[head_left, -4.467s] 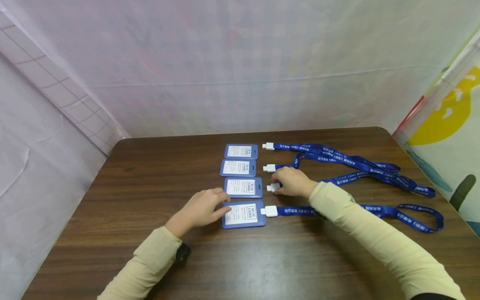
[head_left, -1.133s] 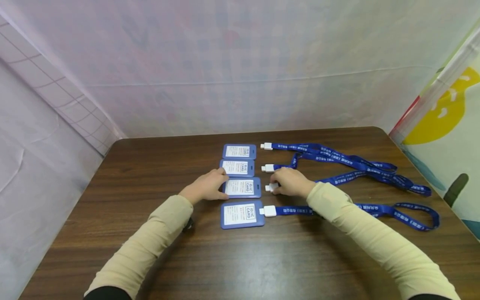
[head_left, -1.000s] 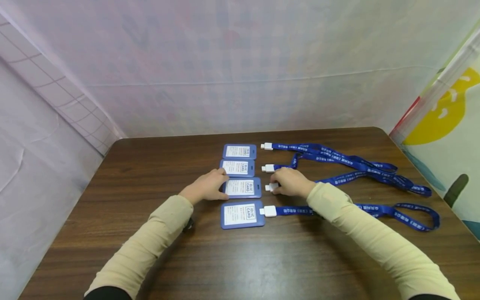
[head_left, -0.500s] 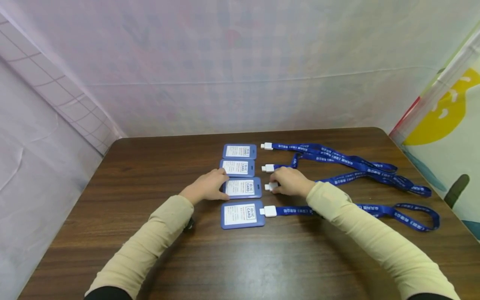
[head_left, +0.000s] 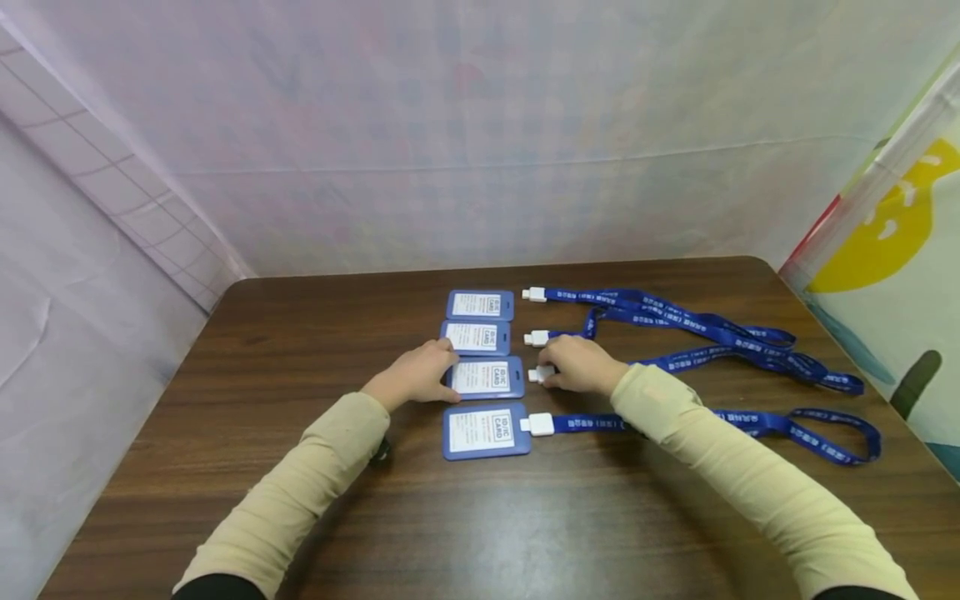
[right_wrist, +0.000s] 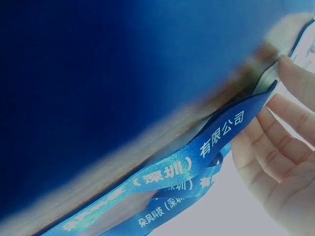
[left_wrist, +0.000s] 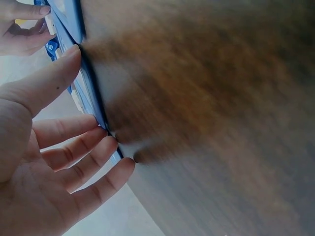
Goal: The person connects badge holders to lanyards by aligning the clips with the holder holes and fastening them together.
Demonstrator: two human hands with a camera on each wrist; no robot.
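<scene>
Blue ID badge holders lie in a column on the table. My left hand (head_left: 415, 372) grips the left end of the second-from-front badge holder (head_left: 482, 378), thumb on its near edge, fingers along the far one. In the left wrist view the thumb (left_wrist: 58, 78) and index finger press opposite edges. My right hand (head_left: 581, 364) pinches the white clip (head_left: 537, 376) of a blue lanyard, a short gap right of that holder. Its strap (right_wrist: 216, 135) runs away from the fingers in the right wrist view. The clip's right part is hidden by my fingers.
Nearest me, another badge holder (head_left: 486, 446) has a lanyard's white clip (head_left: 541, 424) at its slotted end. Two more holders (head_left: 480, 305) lie behind, with clips (head_left: 536, 294) apart on their right. Lanyard straps (head_left: 772, 354) overlap on the right of the table (head_left: 480, 533).
Since the oldest frame, my left hand has moved from beside the front badge holder up to the second one and taken hold of its edges. My right hand has barely moved.
</scene>
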